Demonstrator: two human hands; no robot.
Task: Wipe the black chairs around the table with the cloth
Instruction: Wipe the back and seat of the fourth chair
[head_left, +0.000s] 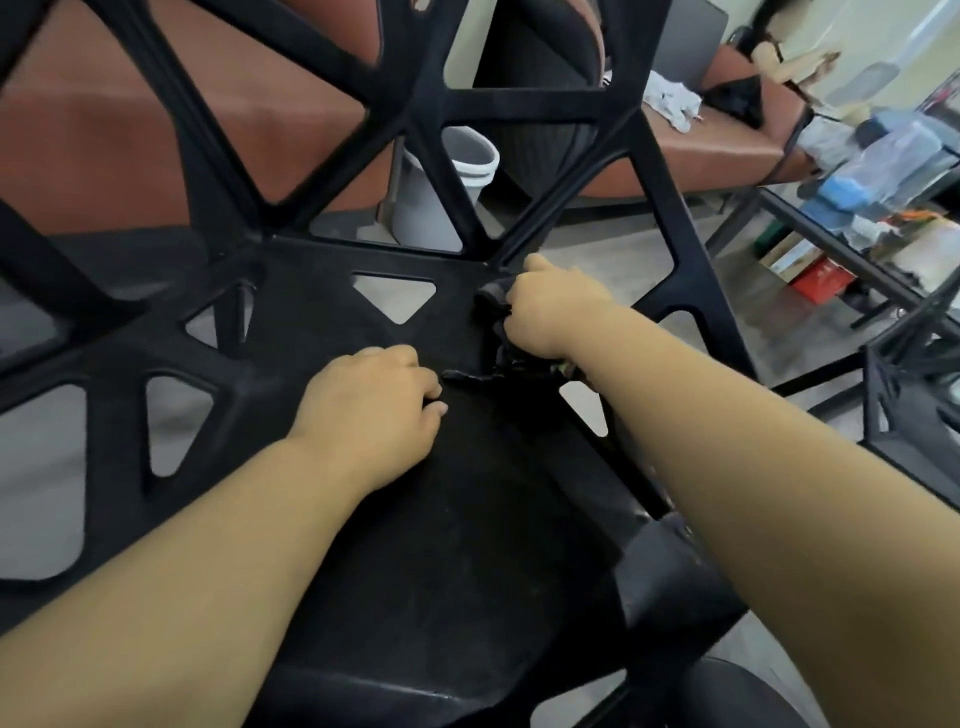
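No legible text anywhere.

Cloth (492, 299) lies on chair (415, 519), bucket (447, 176) behind it.

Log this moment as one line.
target: black chair | right hand: grips cloth at rear corner of seat | left hand: rests on seat

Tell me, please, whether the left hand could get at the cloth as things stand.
Probably yes: the left hand rests on the chair seat beside the loose end of the cloth, nothing between them; the right hand grips the rest.
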